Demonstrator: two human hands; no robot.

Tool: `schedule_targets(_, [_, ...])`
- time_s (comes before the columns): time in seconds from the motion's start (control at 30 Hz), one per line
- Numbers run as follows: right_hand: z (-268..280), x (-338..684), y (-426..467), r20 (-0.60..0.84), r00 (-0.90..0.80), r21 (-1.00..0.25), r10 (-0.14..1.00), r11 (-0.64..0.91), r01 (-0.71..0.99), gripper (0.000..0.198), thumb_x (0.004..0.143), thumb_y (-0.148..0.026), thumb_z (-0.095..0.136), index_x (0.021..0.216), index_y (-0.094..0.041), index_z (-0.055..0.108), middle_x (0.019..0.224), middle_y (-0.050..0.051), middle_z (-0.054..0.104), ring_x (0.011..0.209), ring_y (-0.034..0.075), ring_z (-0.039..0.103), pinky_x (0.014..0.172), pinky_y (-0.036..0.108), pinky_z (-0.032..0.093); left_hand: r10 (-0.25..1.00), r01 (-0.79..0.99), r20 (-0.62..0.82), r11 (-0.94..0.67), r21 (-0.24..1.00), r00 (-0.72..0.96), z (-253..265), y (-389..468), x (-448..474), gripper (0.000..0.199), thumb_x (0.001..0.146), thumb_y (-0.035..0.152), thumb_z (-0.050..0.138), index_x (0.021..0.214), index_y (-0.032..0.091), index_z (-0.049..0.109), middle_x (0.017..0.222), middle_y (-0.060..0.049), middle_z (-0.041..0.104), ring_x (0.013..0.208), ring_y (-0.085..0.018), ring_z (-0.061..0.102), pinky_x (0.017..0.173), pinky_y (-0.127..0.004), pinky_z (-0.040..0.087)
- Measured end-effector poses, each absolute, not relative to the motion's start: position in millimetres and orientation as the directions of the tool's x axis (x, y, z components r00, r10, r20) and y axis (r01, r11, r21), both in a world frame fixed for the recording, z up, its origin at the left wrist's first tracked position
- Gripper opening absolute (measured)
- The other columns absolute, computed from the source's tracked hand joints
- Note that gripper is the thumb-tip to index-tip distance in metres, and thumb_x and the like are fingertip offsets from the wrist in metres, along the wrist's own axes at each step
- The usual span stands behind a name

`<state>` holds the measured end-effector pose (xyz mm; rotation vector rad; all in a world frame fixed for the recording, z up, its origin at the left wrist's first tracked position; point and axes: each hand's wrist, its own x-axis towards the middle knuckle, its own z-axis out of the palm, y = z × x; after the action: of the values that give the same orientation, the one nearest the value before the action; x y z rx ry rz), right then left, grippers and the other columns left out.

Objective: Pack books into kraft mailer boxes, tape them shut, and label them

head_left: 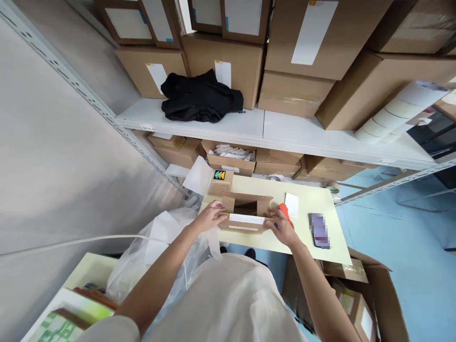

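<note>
Pale shirt point(242, 299): fills the lower middle, nearest the camera, facing the work.
White shelf point(302, 127): runs across the far side, loaded with stacked boxes point(245, 71), black cloth point(199, 102) and white rolls point(402, 111).
Tabletop point(338, 247): extends below and in front of the shelf, pale yellow, with the work at the near edge.
Clear plastic bag point(128, 275): bulges to the left of the tabletop, crumpled.
Cardboard carton point(245, 223): stands on the tabletop at the near edge, between both hands, mouth upward; too dark inside to tell the contents. Seems to be at the shaping or steadying step, with walls raised and top uncovered.
Right hand point(284, 230): touches the right end, grip bent in lightly on the front corner, thumb against the front wall.
Left hand point(210, 216): touches the left end, grip bent in lightly at the edge, fingers a little spread.
Purple item point(319, 231): lies to the right, well apart from the carton, too blurred to identify.
Back flap point(249, 196): rises along the far side; probably calls for firm bracing at both ends before any folding.
White slip point(291, 205): lies flat beyond the right hand.
Orange object point(284, 210): shows just behind the right hand, partly hidden.
</note>
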<state>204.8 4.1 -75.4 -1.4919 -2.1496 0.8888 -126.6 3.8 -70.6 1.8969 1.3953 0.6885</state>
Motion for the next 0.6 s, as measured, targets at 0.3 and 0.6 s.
schedule_targets(0.3, [-72.7,202.4,33.8,0.041,-0.212,-0.69,0.976,0.181,0.701,0.101,0.071,-0.036,0.069,0.15,-0.024,0.007,0.146,0.015,0.031,0.121,0.027,0.049,0.101,0.046,0.042,0.993,0.343,-0.006,0.046,0.938,-0.117,-105.4,3.8,-109.4,0.064,0.066,0.028,0.072,0.123,0.02,0.044,0.112,-0.009,0.052,0.097,-0.02,0.059,0.071,-0.032,0.056])
schedule_targets(0.6, [-90.1,192.9,14.0,0.047,-0.236,-0.624,0.971,0.213,0.752,0.046,0.092,-0.03,0.04,0.135,-0.018,0.044,0.144,0.016,0.041,0.132,0.027,0.042,0.1,0.045,0.044,0.999,0.444,0.045,-0.052,0.895,0.025,-112.4,0.9,-110.1,0.069,0.084,0.03,0.055,0.145,0.022,0.023,0.124,-0.014,0.046,0.102,-0.02,0.055,0.075,-0.033,0.056])
